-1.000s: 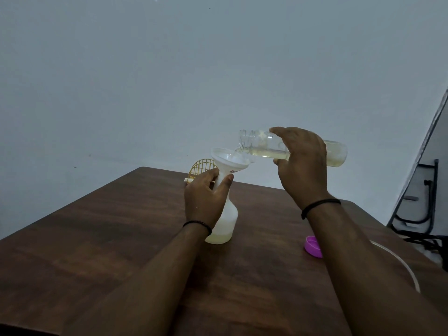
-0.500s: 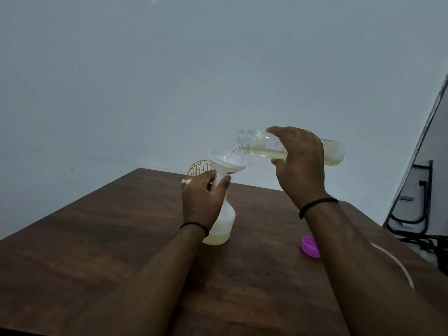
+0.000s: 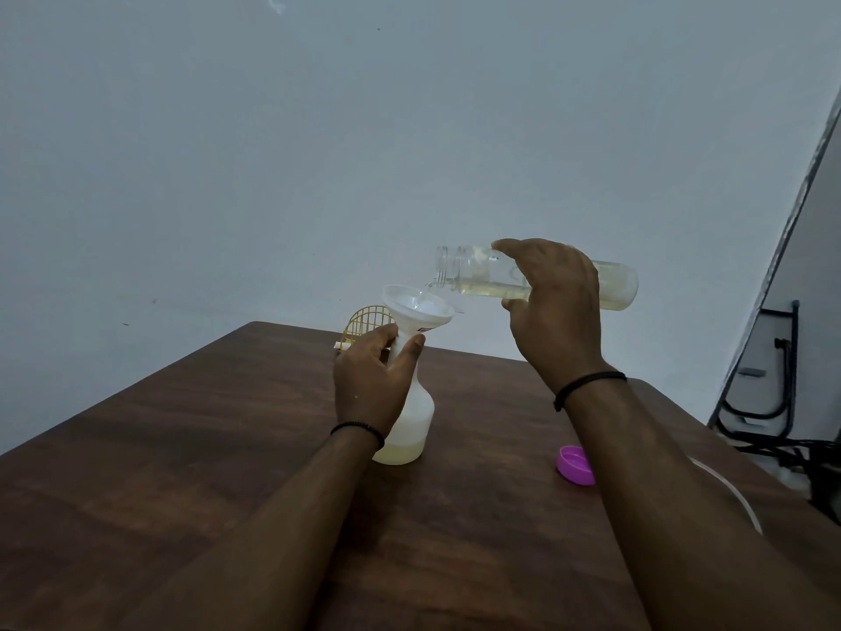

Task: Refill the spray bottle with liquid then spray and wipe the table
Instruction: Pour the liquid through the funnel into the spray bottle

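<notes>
A white spray bottle body (image 3: 409, 425), without its spray head, stands on the dark wooden table (image 3: 227, 448) with a little yellowish liquid at its bottom. A white funnel (image 3: 416, 307) sits in its neck. My left hand (image 3: 371, 384) grips the neck just under the funnel. My right hand (image 3: 553, 307) holds a clear bottle (image 3: 482, 275) lying almost level, its mouth over the funnel's right rim. Pale yellow liquid lies along the clear bottle's lower side and a thin stream runs from its mouth into the funnel.
A purple cap (image 3: 574, 464) lies on the table to the right of the spray bottle. A yellow wire rack (image 3: 364, 323) stands at the table's far edge behind the funnel. A white curved rim (image 3: 737, 498) shows by my right forearm. Black cables and a frame (image 3: 782, 403) lie off the table's right side.
The clear bottle has lifted slightly and tipped a little further, and liquid now runs from its mouth into the funnel. My left hand keeps its grip on the neck.
</notes>
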